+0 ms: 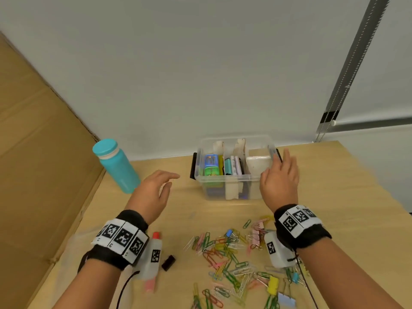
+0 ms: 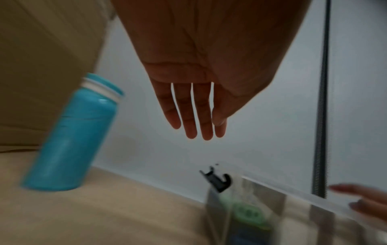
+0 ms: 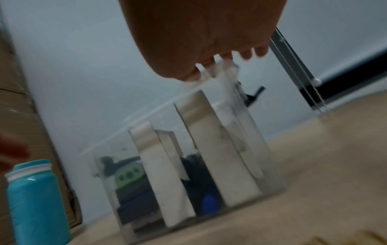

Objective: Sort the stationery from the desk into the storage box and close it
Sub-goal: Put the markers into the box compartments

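Note:
The clear storage box (image 1: 231, 177) stands lidless at the back of the desk, split by cardboard dividers, with coloured stationery in its left and middle sections. My right hand (image 1: 276, 163) lies over the box's right end, its straight fingers touching the rim (image 3: 211, 77). My left hand (image 1: 172, 180) hovers just left of the box, holding nothing, with its fingers (image 2: 190, 126) spread and straight. A heap of coloured paper clips (image 1: 225, 250) and binder clips (image 1: 273, 285) lies on the desk near me. A red-capped pink pen (image 1: 153, 237) shows under my left wrist.
A teal bottle (image 1: 118, 168) stands left of the box, against a large cardboard sheet (image 1: 40, 152). A small black piece (image 1: 168, 263) lies by the pen. The white wall is close behind the box, with a blind's chain (image 1: 330, 121) at the right.

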The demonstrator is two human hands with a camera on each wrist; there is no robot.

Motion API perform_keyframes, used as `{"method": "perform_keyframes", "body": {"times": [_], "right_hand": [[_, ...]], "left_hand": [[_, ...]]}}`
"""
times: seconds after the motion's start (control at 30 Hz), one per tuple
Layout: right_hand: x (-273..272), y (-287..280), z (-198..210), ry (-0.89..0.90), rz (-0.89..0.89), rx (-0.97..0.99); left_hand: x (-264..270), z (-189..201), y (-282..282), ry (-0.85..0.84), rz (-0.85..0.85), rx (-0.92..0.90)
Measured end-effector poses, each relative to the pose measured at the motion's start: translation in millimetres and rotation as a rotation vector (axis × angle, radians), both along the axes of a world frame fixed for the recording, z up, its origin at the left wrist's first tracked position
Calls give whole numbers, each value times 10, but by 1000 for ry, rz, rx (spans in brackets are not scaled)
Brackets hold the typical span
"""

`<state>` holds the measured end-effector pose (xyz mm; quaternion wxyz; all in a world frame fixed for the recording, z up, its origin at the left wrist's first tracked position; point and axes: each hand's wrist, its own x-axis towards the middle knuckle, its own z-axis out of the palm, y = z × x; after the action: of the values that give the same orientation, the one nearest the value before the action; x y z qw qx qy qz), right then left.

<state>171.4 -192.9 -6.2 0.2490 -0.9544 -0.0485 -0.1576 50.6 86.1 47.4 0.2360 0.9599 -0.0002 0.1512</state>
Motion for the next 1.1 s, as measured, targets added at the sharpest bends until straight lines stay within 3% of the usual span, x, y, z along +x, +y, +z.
{"method": "perform_keyframes", "body": {"times": [0.1,0.23,0.43,0.53,0.63,0.8,0.97,1.1], "right_hand": [[-240,205,210,-145,86,-55],[-705,630,351,-308,419,-36],[-1093,1301,-41,-318,1156,-322],[-1190,1574,-318,-225,1359,-501],[-1244,1735,-445,-168,1433,-611],[-1249,1825,-495,-262,1443,-670],[-1181,1667,-503,-304,1446,-433],[-1087,1434,-569,-351,1383,-383]], "left_hand": [[-375,-231,276,131,157,-35],[-644,-550,532,367,356,23],[-629,-839,668,658,499,74],[-554,-921,670,709,482,122],[-503,-944,628,741,483,136],[-464,-910,577,786,499,131],[-442,-816,554,757,457,-9],[-443,-753,494,650,434,-193]]}}
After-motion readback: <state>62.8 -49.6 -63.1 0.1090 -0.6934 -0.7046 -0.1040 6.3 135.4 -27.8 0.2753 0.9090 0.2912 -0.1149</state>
